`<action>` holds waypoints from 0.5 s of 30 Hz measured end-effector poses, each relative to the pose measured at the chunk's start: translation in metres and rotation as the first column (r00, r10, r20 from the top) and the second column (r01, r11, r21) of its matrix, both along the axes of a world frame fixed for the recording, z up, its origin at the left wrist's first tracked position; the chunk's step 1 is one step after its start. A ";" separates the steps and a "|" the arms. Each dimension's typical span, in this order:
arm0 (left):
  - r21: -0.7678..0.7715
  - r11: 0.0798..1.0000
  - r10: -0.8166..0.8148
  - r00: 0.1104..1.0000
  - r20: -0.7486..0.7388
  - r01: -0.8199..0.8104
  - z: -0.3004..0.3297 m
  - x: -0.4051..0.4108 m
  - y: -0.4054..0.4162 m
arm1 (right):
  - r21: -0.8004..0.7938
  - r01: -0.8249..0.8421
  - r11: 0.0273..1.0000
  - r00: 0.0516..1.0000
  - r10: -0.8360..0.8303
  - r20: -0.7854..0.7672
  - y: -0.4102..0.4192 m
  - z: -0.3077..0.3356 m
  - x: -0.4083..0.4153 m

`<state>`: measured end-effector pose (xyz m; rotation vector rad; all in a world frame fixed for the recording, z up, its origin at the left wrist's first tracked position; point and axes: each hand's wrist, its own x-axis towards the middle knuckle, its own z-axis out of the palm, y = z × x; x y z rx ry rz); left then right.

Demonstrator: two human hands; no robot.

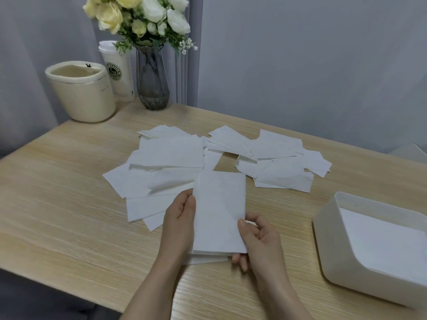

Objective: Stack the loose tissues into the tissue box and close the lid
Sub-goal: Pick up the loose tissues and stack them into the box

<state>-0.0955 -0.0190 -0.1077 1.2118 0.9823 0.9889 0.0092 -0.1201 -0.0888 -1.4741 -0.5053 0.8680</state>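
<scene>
Both hands hold a small stack of tissues [219, 211] just above the surface [69, 204]: the left hand [179, 218] grips its left edge, the right hand [256, 236] pinches the lower right corner with thumb on top. Beyond the hands, loose tissues [175, 153] lie fanned out. To the right of the right hand sits the open white tissue box [328, 227], tissues already inside. Far beyond the left hand stands a paper cup [117, 72]; its round green logo is too blurred to read.
</scene>
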 end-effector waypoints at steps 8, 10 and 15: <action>0.007 1.000 0.004 1.000 0.004 -0.004 0.001 0.000 0.000 | -0.026 -0.028 0.999 0.999 0.029 0.033 0.001 -0.004 -0.001; 0.001 1.000 0.004 1.000 0.015 -0.004 0.002 0.001 -0.001 | -0.026 -0.030 0.999 0.999 0.031 0.038 0.001 -0.005 -0.001; 0.012 1.000 -0.005 1.000 0.029 0.005 0.004 0.001 -0.003 | -0.031 -0.017 0.999 0.999 0.018 0.046 0.002 -0.008 -0.001</action>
